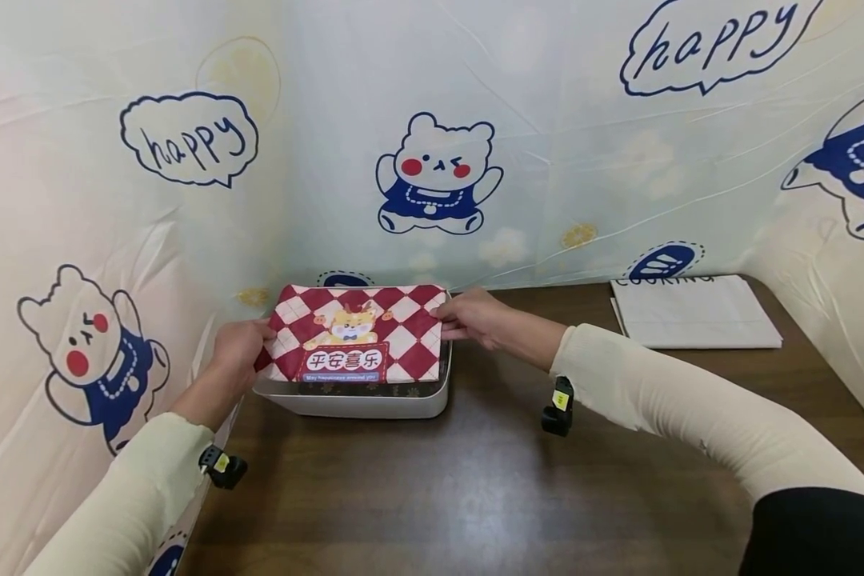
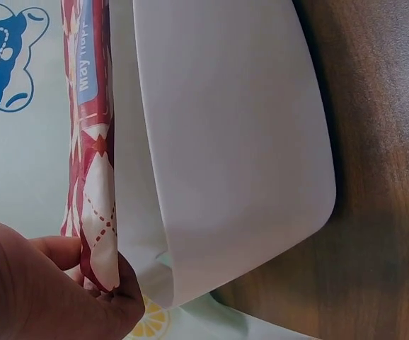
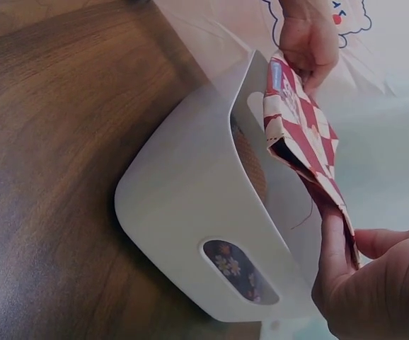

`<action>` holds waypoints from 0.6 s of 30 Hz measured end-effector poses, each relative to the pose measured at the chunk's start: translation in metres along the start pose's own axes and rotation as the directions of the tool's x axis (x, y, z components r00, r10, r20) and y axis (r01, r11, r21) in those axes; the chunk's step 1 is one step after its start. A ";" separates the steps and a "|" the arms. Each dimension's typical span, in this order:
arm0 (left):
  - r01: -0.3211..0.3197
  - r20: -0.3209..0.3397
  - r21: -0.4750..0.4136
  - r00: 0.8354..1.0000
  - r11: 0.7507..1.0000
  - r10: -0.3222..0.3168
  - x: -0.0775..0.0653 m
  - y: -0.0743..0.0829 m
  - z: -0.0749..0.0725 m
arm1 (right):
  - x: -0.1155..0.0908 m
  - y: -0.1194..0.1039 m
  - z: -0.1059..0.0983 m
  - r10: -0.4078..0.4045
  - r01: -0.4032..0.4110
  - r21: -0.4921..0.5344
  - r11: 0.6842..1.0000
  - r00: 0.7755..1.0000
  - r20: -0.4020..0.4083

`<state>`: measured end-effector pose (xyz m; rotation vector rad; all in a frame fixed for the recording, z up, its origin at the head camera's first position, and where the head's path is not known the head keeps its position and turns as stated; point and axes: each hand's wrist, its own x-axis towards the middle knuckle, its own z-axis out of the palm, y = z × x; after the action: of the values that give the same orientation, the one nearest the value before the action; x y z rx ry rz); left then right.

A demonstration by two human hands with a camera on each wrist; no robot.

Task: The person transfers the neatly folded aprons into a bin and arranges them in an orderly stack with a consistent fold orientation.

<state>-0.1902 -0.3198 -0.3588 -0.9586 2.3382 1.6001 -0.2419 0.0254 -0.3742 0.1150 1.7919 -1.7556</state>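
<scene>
A folded red-and-white checked cloth point(image 1: 412, 340) with a cartoon animal and lettering is held flat over a white plastic basket point(image 1: 374, 407). My left hand point(image 1: 234, 352) pinches its left end; in the left wrist view, thumb and fingers of that hand point(image 2: 42, 290) close on the cloth's corner point(image 2: 100, 212). At the opposite end my right hand point(image 1: 477, 318) grips the edge, thumb on one side and fingers on the other. The right wrist view shows the cloth point(image 3: 300, 120) just above the basket's rim. Dark floral fabric point(image 3: 233, 268) shows through an oval handle hole.
A folded white cloth point(image 1: 697, 318) with black lettering lies at the back right of the brown wooden table point(image 1: 490, 488). Printed sheeting point(image 1: 317, 176) with bears hangs close behind the basket and along both sides.
</scene>
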 end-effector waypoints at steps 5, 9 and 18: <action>-0.005 -0.007 0.013 1.000 1.000 0.005 0.000 0.002 -0.002 | 0.000 -0.002 0.002 -0.006 0.006 -0.003 1.000 1.000 0.003; -0.011 -0.009 0.022 1.000 1.000 0.011 -0.001 0.001 -0.001 | 0.001 -0.002 0.003 -0.004 0.004 -0.003 1.000 1.000 -0.003; -0.033 -0.002 0.028 0.999 0.999 0.033 -0.001 -0.004 0.001 | 0.002 -0.001 0.002 0.001 -0.001 0.005 1.000 1.000 -0.015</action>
<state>-0.1878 -0.3189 -0.3619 -0.9212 2.3838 1.5750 -0.2431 0.0224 -0.3735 0.1310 1.7974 -1.7632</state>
